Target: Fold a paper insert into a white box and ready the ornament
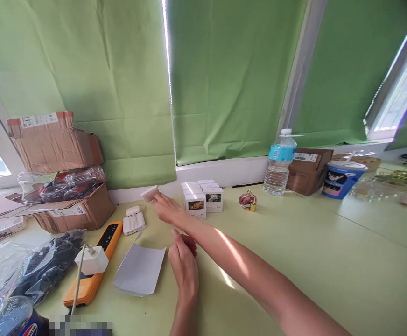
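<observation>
R hand [166,208] reaches fwd across the pale green table [294,261], fingers pinched shut on a small pinkish-white box [150,193], held tilted just above the tabletop near the back wall, just beside the stack of small white boxes [202,198] w/ flower pics on their fronts. L hand [184,263] rests low on the table, fingers loosely curled, holding nothing I can see; its thumb side sits just beside a flat white paper bag [139,269] lying on the table.

Left of the held box: a white earbud-type case [133,222], open, next to an orange power strip [96,261] w/ a white charger plug [92,259] stuck in it, cable running down toward the cam. Further left: a black plastic-wrapped bundle [49,266], an open cardboard box [59,186] w/ clear plastic items inside, and a blue-capped bottle [0,317] at the bottom edge.

Right of the white stack: a small round red-and-gold ornament [248,201], a clear water bottle [279,163] w/ blue label, a small brown carton [307,170], and a blue cup [341,178] w/ lid and straw. Green roller blinds [231,70] cover the windows behind.
</observation>
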{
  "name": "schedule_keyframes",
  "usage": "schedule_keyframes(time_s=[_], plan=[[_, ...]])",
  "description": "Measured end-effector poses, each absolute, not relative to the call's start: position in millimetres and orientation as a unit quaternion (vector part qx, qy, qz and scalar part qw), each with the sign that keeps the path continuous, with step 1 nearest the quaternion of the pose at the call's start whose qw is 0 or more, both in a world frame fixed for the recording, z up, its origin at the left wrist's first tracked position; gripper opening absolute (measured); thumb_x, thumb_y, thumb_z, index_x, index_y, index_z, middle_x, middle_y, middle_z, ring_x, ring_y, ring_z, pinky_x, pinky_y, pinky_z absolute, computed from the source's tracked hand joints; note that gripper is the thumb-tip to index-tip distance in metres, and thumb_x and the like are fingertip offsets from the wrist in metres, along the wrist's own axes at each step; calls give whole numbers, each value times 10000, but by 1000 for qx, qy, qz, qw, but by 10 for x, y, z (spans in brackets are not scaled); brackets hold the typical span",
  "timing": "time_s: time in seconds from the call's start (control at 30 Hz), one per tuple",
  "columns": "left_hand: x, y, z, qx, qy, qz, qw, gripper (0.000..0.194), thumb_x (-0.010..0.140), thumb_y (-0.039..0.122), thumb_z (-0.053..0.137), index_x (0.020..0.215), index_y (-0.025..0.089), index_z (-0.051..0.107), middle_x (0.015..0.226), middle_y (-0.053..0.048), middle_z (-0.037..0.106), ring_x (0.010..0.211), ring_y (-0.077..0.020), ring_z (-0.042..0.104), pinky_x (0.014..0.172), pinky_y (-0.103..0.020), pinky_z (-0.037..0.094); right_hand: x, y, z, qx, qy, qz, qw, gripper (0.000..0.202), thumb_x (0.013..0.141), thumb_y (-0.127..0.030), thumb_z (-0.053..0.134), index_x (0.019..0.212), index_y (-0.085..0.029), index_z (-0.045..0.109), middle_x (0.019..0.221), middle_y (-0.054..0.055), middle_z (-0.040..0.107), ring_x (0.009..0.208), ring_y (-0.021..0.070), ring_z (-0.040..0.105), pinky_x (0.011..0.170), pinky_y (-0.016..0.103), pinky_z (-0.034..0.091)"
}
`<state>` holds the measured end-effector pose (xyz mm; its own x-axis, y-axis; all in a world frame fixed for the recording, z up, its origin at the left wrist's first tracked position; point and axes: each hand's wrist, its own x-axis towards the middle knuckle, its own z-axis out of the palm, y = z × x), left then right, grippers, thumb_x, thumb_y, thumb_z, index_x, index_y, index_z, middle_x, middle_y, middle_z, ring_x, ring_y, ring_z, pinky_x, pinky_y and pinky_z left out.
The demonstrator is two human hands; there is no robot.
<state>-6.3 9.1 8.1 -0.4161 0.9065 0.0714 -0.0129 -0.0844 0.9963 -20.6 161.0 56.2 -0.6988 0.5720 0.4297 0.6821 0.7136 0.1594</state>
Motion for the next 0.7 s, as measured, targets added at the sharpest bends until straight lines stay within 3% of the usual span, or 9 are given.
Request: schedule_keyframes(time_s=[0.13, 0.23, 0.43, 0.6, 0.7], plan=[[-68, 69, 91, 390, 557, 634, 369, 672, 894, 724, 223, 517, 232, 482, 530, -31, 540, 508, -174, 475, 524, -314, 381, 78, 1134, 739, -326, -909, -184, 183, 182, 834, -47, 508, 936, -101, 649, 1031, 124, 626, 931, 230, 602, 721, 314, 553], [-56, 28, 93, 440, 538, 625, 355, 663, 909, 700, 223, 500, 235, 461, 516, -18, 513, 509, -164, 440, 527, -307, 345, 482, 755, 897, -332, -899, -197, 204, 220, 896, -56, 422, 959, -109, 627, 1044, 117, 617, 931, 211, 596, 744, 310, 545], [-108, 47, 71, 410, 553, 633, 356, 731, 913, 696, 129, 526, 215, 520, 496, -9, 506, 494, -158, 462, 513, -294, 342, 1517, 9, 954, -323, -856, -138, 378, 242, 986, -155, 380, 1044, -165, 616, 1012, 97, 645, 930, 192, 619, 772, 317, 542], [-130, 128, 24, 406, 558, 619, 374, 711, 884, 731, 220, 538, 204, 549, 499, -7, 526, 493, -159, 486, 501, -292, 363, 2005, -388, 601, -366, -862, -119, 329, 206, 964, -150, 423, 981, -184, 625, 1010, 99, 658, 915, 204, 633, 763, 338, 549], [-119, 139, 3, 421, 559, 606, 378, 703, 872, 740, 252, 554, 199, 571, 520, -9, 548, 499, -158, 497, 501, -289, 369, 2048, -447, 440, -392, -869, -107, 284, 185, 953, -164, 442, 898, -193, 615, 1120, 103, 639, 917, 200, 646, 712, 323, 551]])
